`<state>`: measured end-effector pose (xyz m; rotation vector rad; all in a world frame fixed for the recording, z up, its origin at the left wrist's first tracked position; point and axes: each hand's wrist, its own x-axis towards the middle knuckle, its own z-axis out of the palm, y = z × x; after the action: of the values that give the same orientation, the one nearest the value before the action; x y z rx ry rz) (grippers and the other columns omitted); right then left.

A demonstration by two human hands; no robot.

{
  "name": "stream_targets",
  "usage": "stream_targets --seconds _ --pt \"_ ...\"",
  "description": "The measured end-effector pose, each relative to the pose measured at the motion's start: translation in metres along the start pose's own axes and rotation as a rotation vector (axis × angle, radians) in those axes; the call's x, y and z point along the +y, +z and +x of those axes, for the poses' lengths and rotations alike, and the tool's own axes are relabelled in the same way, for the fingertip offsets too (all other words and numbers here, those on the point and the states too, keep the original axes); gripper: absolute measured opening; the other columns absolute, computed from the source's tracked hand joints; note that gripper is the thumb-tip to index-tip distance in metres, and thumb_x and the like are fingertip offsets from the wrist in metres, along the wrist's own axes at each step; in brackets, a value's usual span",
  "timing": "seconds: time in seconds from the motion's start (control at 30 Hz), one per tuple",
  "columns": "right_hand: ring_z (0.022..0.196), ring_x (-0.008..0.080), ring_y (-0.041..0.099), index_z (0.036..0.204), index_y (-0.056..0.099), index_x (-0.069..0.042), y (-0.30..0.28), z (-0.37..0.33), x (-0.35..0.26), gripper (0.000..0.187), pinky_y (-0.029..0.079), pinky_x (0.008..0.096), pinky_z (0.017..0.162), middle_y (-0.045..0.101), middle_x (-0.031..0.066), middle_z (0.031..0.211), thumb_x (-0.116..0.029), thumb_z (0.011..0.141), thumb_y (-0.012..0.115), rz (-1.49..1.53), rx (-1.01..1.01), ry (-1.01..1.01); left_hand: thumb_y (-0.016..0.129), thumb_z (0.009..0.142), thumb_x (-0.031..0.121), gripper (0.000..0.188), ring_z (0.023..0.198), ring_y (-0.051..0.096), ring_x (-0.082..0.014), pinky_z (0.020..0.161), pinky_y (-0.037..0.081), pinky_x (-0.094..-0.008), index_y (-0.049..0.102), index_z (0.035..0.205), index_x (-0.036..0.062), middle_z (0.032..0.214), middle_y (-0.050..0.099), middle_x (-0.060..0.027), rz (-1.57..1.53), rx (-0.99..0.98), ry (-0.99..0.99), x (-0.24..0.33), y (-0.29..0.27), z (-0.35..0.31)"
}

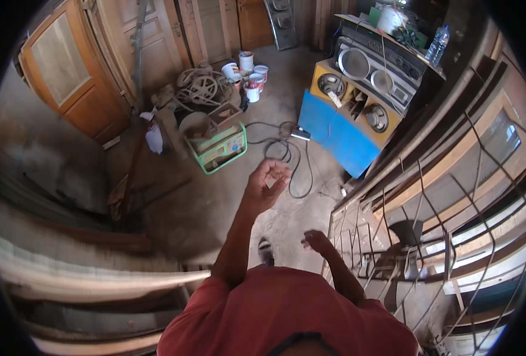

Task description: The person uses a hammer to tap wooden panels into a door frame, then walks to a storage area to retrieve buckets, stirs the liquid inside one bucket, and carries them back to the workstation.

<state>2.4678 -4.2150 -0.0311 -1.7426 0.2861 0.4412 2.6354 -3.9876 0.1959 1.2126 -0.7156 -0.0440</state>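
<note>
My left hand point(266, 181) is raised in front of me above the concrete floor. Its fingers bend loosely, the thumb stands apart from them, and nothing shows between them. Lower and to the right hangs my right hand point(317, 241), small and a little blurred, with loosely bent fingers and nothing visible in it. Beyond my left hand a black cable point(299, 172) lies in loops on the floor, with a power strip point(300, 133) at its far end. The green-framed generator point(222, 148) stands left of the cable. Neither hand touches any of these.
Wire-mesh grille point(420, 237) and wooden frames line the right side. A blue speaker cabinet point(340, 133) stands ahead right, beside a bench holding a plastic bottle point(438, 44). Paint buckets point(252, 89) and metal wheels point(202, 86) sit farther back. Stacked boards point(91, 264) run along the left.
</note>
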Motion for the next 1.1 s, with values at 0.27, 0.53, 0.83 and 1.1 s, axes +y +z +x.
stream_targets --seconds 0.27,0.53,0.83,1.1 --pt "0.055 0.0239 0.059 0.082 0.06 -0.008 -0.1 0.083 0.189 0.013 0.045 0.0366 0.048 0.063 0.0099 0.071 -0.02 0.083 0.063 -0.277 0.086 0.231 0.059 0.089 0.055 0.078 0.118 0.056 -0.0318 0.105 0.04 -0.0484 0.04 0.137 -0.0025 0.126 0.058 -0.0211 0.176 -0.55 0.802 0.181 -0.082 0.262" --pt "0.052 0.0196 0.052 0.062 0.055 -0.014 -0.165 0.191 0.194 0.022 0.039 0.0335 0.045 0.053 0.0038 0.061 -0.013 0.083 0.061 -0.38 0.015 0.195 0.06 0.088 0.05 0.072 0.118 0.056 -0.0321 0.104 0.041 -0.0481 0.042 0.136 -0.0017 0.126 0.058 -0.0213 0.601 -0.728 1.002 0.197 -0.131 0.4" --pt "0.056 0.0225 0.059 0.07 0.059 -0.01 -0.333 0.465 -0.05 0.017 0.045 0.0356 0.047 0.059 0.0065 0.065 -0.015 0.085 0.063 0.461 0.308 0.503 0.062 0.088 0.044 0.066 0.118 0.056 -0.0324 0.103 0.042 -0.0479 0.045 0.134 -0.0008 0.126 0.058 -0.0215 0.735 -0.74 1.084 0.171 -0.164 0.584" --pt "0.069 0.0269 0.064 0.096 0.059 -0.006 -0.41 0.734 -0.128 0.017 0.05 0.0398 0.051 0.065 0.0157 0.088 -0.021 0.092 0.052 0.437 0.045 -0.048 0.063 0.088 0.039 0.061 0.118 0.056 -0.0327 0.103 0.043 -0.0476 0.047 0.132 0.0 0.126 0.058 -0.0218 0.785 -0.703 1.146 0.123 -0.239 0.725"
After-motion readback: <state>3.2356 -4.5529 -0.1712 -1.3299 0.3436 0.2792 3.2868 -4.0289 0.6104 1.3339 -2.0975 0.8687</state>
